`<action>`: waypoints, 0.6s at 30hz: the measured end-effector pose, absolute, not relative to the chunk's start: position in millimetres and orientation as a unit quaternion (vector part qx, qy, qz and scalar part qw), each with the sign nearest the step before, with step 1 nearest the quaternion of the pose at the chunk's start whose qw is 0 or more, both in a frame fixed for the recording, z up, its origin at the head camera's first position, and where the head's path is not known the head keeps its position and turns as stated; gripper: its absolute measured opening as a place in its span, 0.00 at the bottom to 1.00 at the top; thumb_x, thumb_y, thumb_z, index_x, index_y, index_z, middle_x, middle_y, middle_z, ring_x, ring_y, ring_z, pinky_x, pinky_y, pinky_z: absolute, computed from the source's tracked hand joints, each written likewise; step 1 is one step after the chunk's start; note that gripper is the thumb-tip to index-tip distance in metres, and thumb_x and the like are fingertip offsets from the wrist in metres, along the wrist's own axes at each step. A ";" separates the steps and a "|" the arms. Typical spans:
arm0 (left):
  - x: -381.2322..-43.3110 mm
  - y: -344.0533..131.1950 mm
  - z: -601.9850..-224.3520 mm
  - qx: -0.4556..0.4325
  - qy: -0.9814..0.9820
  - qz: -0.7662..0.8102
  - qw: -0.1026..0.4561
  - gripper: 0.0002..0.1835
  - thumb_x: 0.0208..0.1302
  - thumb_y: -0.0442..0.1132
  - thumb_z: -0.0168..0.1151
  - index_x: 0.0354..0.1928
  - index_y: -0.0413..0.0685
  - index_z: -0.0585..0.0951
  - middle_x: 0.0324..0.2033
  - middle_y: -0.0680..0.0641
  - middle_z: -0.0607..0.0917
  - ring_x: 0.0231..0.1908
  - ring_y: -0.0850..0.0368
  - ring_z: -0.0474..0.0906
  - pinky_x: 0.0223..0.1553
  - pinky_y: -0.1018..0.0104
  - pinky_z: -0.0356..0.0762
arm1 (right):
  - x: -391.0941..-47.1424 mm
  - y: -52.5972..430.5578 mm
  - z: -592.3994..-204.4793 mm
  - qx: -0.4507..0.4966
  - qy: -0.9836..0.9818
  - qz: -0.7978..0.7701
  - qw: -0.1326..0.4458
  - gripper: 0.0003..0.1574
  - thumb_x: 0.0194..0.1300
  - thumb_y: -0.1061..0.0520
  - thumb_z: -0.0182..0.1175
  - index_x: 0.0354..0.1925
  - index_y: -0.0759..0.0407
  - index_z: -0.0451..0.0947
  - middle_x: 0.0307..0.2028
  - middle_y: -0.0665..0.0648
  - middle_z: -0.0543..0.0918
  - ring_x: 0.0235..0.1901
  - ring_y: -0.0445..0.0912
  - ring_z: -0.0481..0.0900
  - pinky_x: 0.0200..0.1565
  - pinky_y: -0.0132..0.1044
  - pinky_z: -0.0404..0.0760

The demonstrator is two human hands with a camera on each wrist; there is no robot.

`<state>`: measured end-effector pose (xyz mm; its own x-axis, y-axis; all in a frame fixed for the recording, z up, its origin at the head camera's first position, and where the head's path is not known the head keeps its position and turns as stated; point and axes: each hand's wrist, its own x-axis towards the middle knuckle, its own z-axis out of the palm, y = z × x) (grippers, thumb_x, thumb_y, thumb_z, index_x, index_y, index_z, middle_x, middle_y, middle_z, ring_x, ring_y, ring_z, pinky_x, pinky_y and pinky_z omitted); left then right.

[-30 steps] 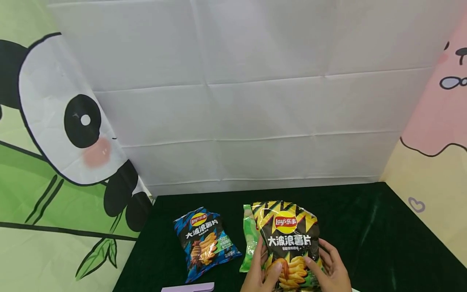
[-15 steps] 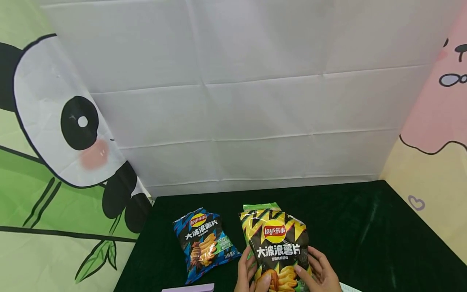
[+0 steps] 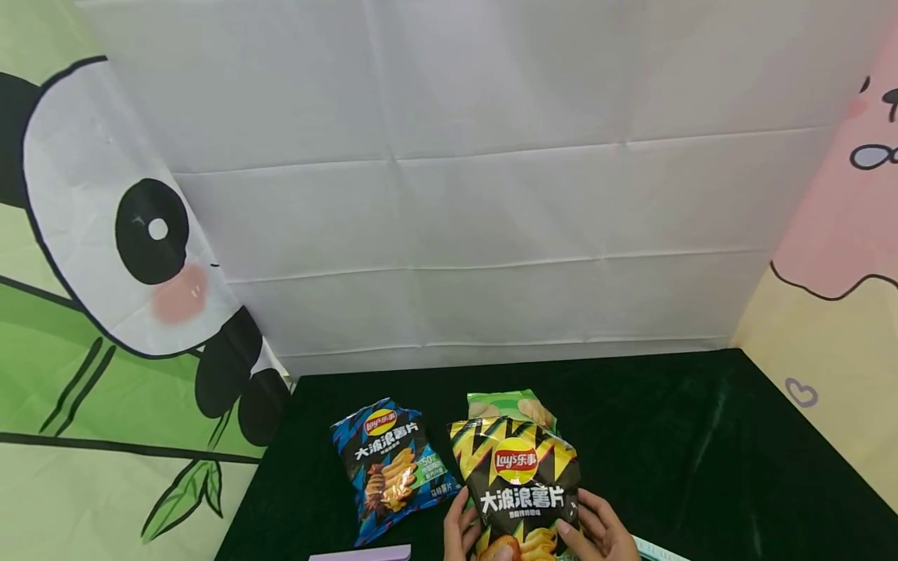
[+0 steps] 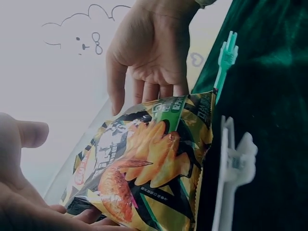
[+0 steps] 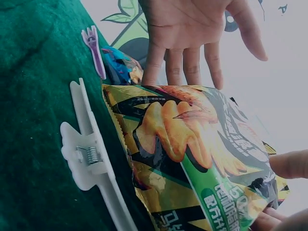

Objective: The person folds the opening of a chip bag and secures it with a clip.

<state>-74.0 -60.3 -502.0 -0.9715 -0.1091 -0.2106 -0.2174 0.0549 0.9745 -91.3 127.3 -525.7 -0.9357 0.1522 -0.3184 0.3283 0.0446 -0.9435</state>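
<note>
At lower centre, the left hand (image 3: 459, 531) and right hand (image 3: 605, 533), fingers straight, thumbs spread, touch a glossy, puffed bag (image 3: 517, 487).

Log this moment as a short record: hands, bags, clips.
black-and-yellow bag: between both hands
left hand: at its left side, fingers straight
right hand: at its right side, fingers straight
green bag: behind, partly hidden
blue bag: to the left
clips: purple clip left, white clip nearest, teal clip right
</note>
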 end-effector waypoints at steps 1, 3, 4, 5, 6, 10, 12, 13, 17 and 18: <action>-74.4 -60.9 -503.9 -0.114 0.728 0.675 0.037 0.46 0.51 0.50 0.70 0.68 0.47 0.56 0.57 0.35 0.74 0.50 0.47 0.77 0.45 0.48 0.78 | -92.1 127.0 -527.7 0.169 0.717 -0.673 0.072 0.52 0.53 0.41 0.68 0.65 0.64 0.57 0.58 0.71 0.75 0.48 0.52 0.82 0.45 0.45 0.83; -74.4 -61.8 -507.2 -0.115 0.735 0.667 0.030 0.46 0.51 0.49 0.70 0.68 0.46 0.57 0.56 0.35 0.75 0.49 0.48 0.77 0.45 0.49 0.78 | -93.2 125.7 -531.4 0.176 0.709 -0.678 0.080 0.52 0.52 0.41 0.69 0.65 0.64 0.57 0.58 0.71 0.76 0.47 0.52 0.83 0.44 0.45 0.83; -74.3 -62.1 -508.8 -0.118 0.735 0.667 0.026 0.46 0.51 0.49 0.71 0.68 0.46 0.57 0.56 0.35 0.75 0.49 0.48 0.77 0.45 0.49 0.79 | -93.4 125.1 -532.7 0.178 0.705 -0.681 0.083 0.53 0.51 0.41 0.69 0.64 0.65 0.58 0.57 0.71 0.76 0.47 0.52 0.83 0.44 0.45 0.83; -73.7 -62.3 -510.2 -0.121 0.738 0.664 0.020 0.47 0.49 0.49 0.72 0.67 0.45 0.58 0.56 0.36 0.76 0.49 0.48 0.78 0.45 0.50 0.79 | -93.4 124.4 -533.8 0.181 0.703 -0.683 0.084 0.53 0.51 0.41 0.70 0.64 0.65 0.58 0.57 0.71 0.76 0.47 0.52 0.83 0.43 0.45 0.83; -73.0 -62.3 -511.6 -0.124 0.740 0.661 0.011 0.47 0.48 0.48 0.73 0.67 0.45 0.58 0.55 0.36 0.76 0.49 0.48 0.78 0.45 0.50 0.79 | -93.4 123.8 -534.6 0.183 0.701 -0.683 0.085 0.54 0.50 0.41 0.70 0.64 0.66 0.58 0.57 0.71 0.77 0.46 0.52 0.83 0.43 0.45 0.83; -70.8 -62.0 -518.2 -0.148 0.751 0.644 -0.014 0.51 0.41 0.49 0.77 0.66 0.43 0.60 0.53 0.37 0.79 0.47 0.48 0.80 0.44 0.52 0.81 | -94.8 120.4 -531.0 0.185 0.709 -0.675 0.085 0.53 0.51 0.42 0.70 0.64 0.66 0.59 0.55 0.70 0.79 0.46 0.51 0.82 0.42 0.45 0.83; -71.5 -62.7 -522.2 -0.156 0.760 0.630 -0.021 0.52 0.39 0.51 0.78 0.66 0.43 0.60 0.51 0.38 0.80 0.45 0.49 0.80 0.43 0.53 0.81 | -97.6 119.1 -525.5 0.180 0.724 -0.661 0.081 0.51 0.53 0.42 0.69 0.65 0.65 0.59 0.52 0.68 0.81 0.45 0.49 0.82 0.43 0.45 0.83; -72.4 -63.5 -524.0 -0.159 0.764 0.624 -0.023 0.53 0.38 0.51 0.78 0.66 0.43 0.60 0.51 0.39 0.80 0.45 0.50 0.80 0.43 0.54 0.80 | -99.6 118.4 -522.3 0.176 0.732 -0.654 0.078 0.50 0.54 0.42 0.68 0.65 0.64 0.59 0.51 0.66 0.82 0.44 0.48 0.82 0.43 0.45 0.83; -76.6 -68.0 -530.8 -0.152 0.775 0.613 -0.016 0.54 0.39 0.52 0.78 0.67 0.44 0.59 0.50 0.41 0.81 0.43 0.53 0.80 0.42 0.56 0.80 | -107.9 118.5 -510.5 0.169 0.762 -0.623 0.054 0.42 0.58 0.42 0.65 0.63 0.61 0.65 0.46 0.60 0.84 0.42 0.46 0.82 0.45 0.43 0.81; -77.0 -69.4 -531.6 -0.144 0.775 0.615 -0.014 0.54 0.40 0.51 0.78 0.67 0.43 0.58 0.50 0.40 0.81 0.43 0.52 0.80 0.42 0.56 0.80 | -109.7 118.7 -508.4 0.173 0.763 -0.621 0.050 0.40 0.58 0.42 0.64 0.62 0.61 0.67 0.46 0.59 0.84 0.43 0.45 0.82 0.45 0.43 0.81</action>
